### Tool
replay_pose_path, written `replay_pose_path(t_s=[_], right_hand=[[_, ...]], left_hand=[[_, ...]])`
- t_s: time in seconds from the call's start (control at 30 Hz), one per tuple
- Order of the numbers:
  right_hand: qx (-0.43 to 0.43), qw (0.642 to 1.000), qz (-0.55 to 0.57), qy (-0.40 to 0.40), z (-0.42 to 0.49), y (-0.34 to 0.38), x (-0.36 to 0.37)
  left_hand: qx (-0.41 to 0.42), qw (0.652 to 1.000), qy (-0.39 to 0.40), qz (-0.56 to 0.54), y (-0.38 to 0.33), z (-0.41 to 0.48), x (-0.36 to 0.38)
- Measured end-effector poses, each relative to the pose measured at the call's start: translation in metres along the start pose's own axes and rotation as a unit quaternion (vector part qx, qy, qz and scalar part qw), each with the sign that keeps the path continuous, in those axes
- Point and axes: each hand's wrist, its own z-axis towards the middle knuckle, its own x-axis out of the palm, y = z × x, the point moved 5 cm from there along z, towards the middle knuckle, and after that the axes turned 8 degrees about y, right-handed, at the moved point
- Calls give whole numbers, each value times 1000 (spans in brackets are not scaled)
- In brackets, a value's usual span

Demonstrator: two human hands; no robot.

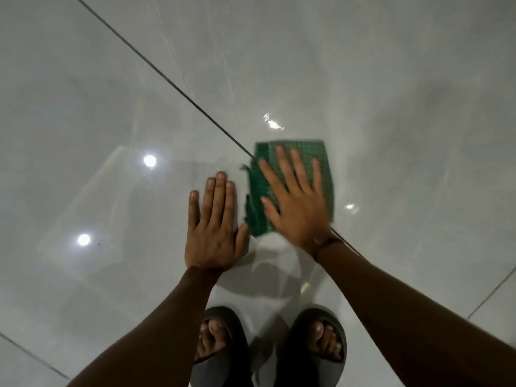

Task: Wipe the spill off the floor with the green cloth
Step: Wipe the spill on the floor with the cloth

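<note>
A glossy grey tiled floor (363, 65) fills the view, crossed by a dark grout line (156, 69) that runs diagonally from the far left toward the near right and passes under the cloth. Two round ceiling lights (149, 160) reflect in the tile left of the hands. At the near edge, two feet in dark slide sandals (321, 347) stand side by side on the floor. The green cloth (324, 174), a checked rectangle with a ragged left edge, lies flat on the tile just right of centre. The right hand (296, 202) presses flat on top of it, fingers (282, 163) spread apart and blurred. The left hand (213, 227) lies flat on bare tile just beside the cloth, fingers together, thumb out toward the cloth's edge. Small shiny wet patches (273, 122) sit beyond the cloth's far edge and one to its right.
</note>
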Motion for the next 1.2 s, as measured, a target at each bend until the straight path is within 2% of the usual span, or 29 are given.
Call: replay_pose_path(t_s=[0.03,0.1,0.17,0.23,0.3,0.37,0.47,0.53,0.57,0.63,0.73,0.8,0.87,0.93,0.97,1.0,1.03,1.1,1.17,1.2], right_hand=[[16,1000,8,-1,-17,-17,3],[127,991,27,-14,-27,-63,-2],[285,956,48,-46,-9,-99,-19],[351,930,70,-80,29,-103,-38],[316,942,80,-81,70,-84,-48],[235,967,66,-72,93,-50,-46],[61,997,-3,-53,74,-11,-29],[26,999,-7,-26,35,-21,-13],[45,999,0,-21,18,-36,-10],[135,990,14,-27,7,-69,-14],[311,943,79,-89,47,-88,-37],[330,933,109,-94,80,-75,-51],[246,964,75,-72,92,-59,-46],[106,993,11,-51,65,-48,-31],[52,998,-10,-35,39,-49,-21],[36,999,-12,-12,11,-56,-13],[63,998,-2,-5,-10,-72,-7],[219,974,43,-27,-20,-110,-12],[434,888,117,-100,4,-130,-29],[497,845,152,-128,24,-130,-37]], left_hand=[[0,1000,-2,-6,0,0,0],[-3,1000,-5,-15,1,3,0],[-3,1000,-9,-24,2,3,0],[0,1000,-13,-22,2,2,2],[1,1000,-21,-22,1,1,3],[-4,1000,-22,-19,3,1,4],[-2,1000,-22,-16,3,3,2],[-3,1000,-26,-14,2,2,1],[-4,1000,-26,-12,1,2,1],[-3,1000,-24,-13,2,3,3],[-1,1000,-23,-4,1,3,4],[-4,1000,-13,-5,2,2,3],[-2,1000,-12,2,1,3,0],[-2,1000,-14,4,0,4,-2],[-3,1000,-12,0,-1,3,-3],[-7,1000,-10,-1,-1,2,-3],[-8,1000,-10,-1,0,2,-3],[-1,1000,-7,3,0,3,-3],[-5,1000,-1,10,-1,4,-2],[-8,1000,2,10,-1,3,-2]])
